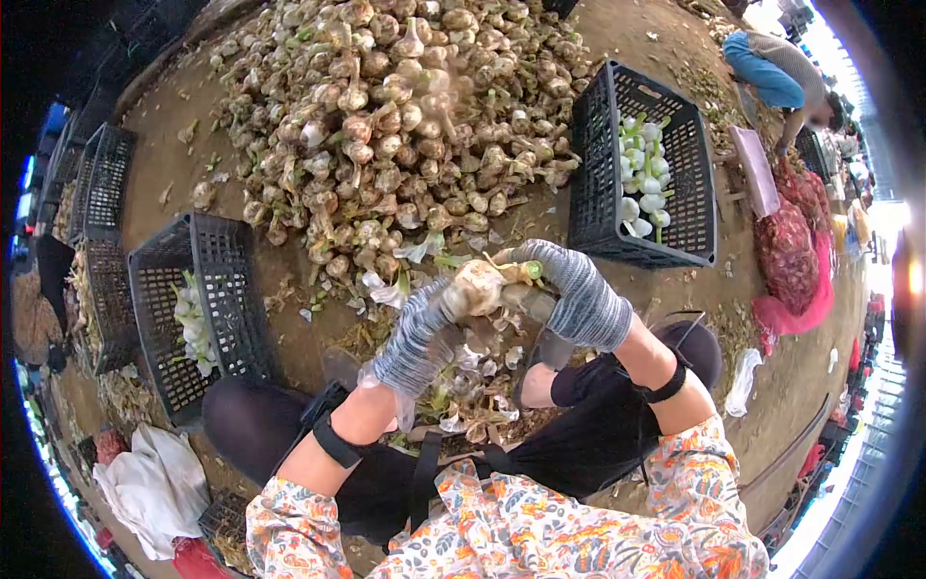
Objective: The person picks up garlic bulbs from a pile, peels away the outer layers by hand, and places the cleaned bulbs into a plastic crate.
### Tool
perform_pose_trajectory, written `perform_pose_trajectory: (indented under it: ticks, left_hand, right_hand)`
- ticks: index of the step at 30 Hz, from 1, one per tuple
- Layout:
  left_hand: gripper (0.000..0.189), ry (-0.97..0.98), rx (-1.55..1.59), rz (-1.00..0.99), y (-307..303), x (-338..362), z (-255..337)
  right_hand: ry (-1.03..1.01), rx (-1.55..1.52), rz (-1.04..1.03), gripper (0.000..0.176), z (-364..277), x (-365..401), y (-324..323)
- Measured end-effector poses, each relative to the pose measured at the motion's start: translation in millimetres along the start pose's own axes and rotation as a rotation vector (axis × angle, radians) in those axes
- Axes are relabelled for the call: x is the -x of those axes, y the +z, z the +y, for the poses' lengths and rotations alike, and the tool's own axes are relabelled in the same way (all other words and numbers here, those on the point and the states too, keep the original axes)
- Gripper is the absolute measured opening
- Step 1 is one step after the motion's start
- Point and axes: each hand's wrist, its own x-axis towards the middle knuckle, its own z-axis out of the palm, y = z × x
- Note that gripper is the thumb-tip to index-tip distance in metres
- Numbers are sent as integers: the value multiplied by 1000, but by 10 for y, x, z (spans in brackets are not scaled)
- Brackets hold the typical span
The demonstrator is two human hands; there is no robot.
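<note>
- Garlic bulb (477, 288), round, brownish-white and soil-stained, raised between both hands at the centre of the head view.
- Probable step in hand, judging by the skins below: stripping off dirty outer layers. Keep the bulb steady on one side; work loose skin away from the stem in strips, with pressure light enough to spare the cloves.
- Left hand (415, 333), in a grey-and-white striped knitted glove: fingers curled, pinching the bulb from eight o'clock.
- Right hand (584, 294), in a matching glove: fingers bent and closed at the short, green-tipped stem (533, 270), towards three o'clock. Thumb blurred; cannot tell its exact contact.
- Best let scraps drop onto the pale, papery loose skins (473, 357) at six o'clock, clear of the heap of unpeeled, brownish garlic (386, 125) at eleven.
- At two o'clock, clean white bulbs with green stems (641, 174) inside a black, slatted plastic crate (666, 253).
</note>
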Motion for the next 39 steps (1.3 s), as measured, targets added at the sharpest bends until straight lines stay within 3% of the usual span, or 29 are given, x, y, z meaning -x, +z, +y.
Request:
perform_pose_trajectory:
  ticks: [1, 2, 4, 5, 6, 8, 10, 11, 12, 14, 15, 16, 18, 19, 22, 23, 24, 25, 26, 27, 28, 30, 31, 32, 34, 35, 36, 38, 39]
  left_hand:
    - [63, 78, 69, 211, 115, -9, -76]
    - [63, 76, 68, 216, 83, -3, -71]
    - [64, -321, 182, 95, -35, -22, 8]
    - [69, -445, 185, 309, 129, -66, 80]
    - [62, -517, 302, 284, 139, -34, 149]
    - [52, -166, 225, 563, 19, -246, -14]
    - [43, -127, 222, 405, -118, -176, -22]
    - [46, -14, 50, 457, -8, -132, 44]
    - [46, -15, 51, 454, -41, -153, 18]
    - [50, -114, -90, 422, -284, -202, -87]
    - [54, -200, -138, 254, -441, -170, -72]
    - [54, -202, -139, 253, -488, -163, -184]
    - [48, 520, -943, 519, -254, -129, -278]
    - [59, 734, -1236, 608, -74, -128, -294]
    - [57, 855, -1428, 558, 20, -67, -249]
    - [52, 597, -1313, 524, 30, -49, -185]
    - [52, 591, -1319, 520, -33, -71, -134]
    - [49, 365, -790, 380, -117, -106, -67]
    - [48, 140, -261, 239, -166, -118, -27]
    - [49, 49, -55, 324, -9, -36, 80]
    - [49, 55, -56, 328, 78, -39, 131]
    - [57, -213, -14, 614, 176, -74, 177]
    - [55, -44, -162, 379, -267, -141, -47]
    - [55, -45, -165, 375, -205, -126, -19]
    - [46, 741, -890, 398, -46, -79, 26]
    - [43, 711, -1227, 421, -82, -48, 55]
    - [43, 708, -1227, 418, -92, -48, 66]
    - [36, 523, -891, 303, -107, -63, 102]
    - [28, 481, -875, 247, -193, -91, 100]
  right_hand:
    - [-38, 25, -5, 35, 7, 11, 6]
    - [-76, 49, -9, 39, 13, 18, 11]
    - [-154, 92, -19, 37, -28, -2, 9]
    - [-141, 73, -39, 36, -39, -8, 32]
    - [-127, 57, -59, 35, -36, -4, 50]
    - [-135, 66, 13, 34, -13, 46, 130]
    - [203, -480, 31, 38, -121, 17, 206]
    - [372, -633, 9, 42, -160, 32, 257]
    - [351, -691, 65, 44, -69, 40, 394]
    - [335, -435, 168, 34, -5, 50, 472]
    - [338, -435, 172, 34, -10, 39, 476]
    - [412, -502, 209, 33, -12, 11, 470]
    - [486, -573, 245, 33, 23, -11, 467]
    - [456, -489, 218, 32, 85, -7, 479]
    - [425, -412, 237, 32, 157, 29, 542]
    - [567, -467, 161, 32, 29, -7, 436]
    - [710, -523, 85, 32, -36, -10, 382]
    - [552, -604, 139, 32, 51, 49, 427]
    - [615, -736, 75, 32, -103, 26, 330]
    - [554, -760, 37, 32, -60, 31, 316]
    - [492, -782, -1, 31, -16, 28, 300]
    - [514, -803, -9, 30, -27, 15, 279]
    - [537, -820, -12, 30, -35, 15, 271]
    - [536, -820, -7, 30, -16, 21, 284]
    - [465, -681, 63, 29, 86, 47, 361]
    - [480, -641, 109, 31, 94, 75, 435]
    - [482, -642, 111, 31, 118, 72, 454]
    - [-107, -170, 244, 32, 105, 31, 484]
    - [113, -585, 286, 30, -23, 54, 494]
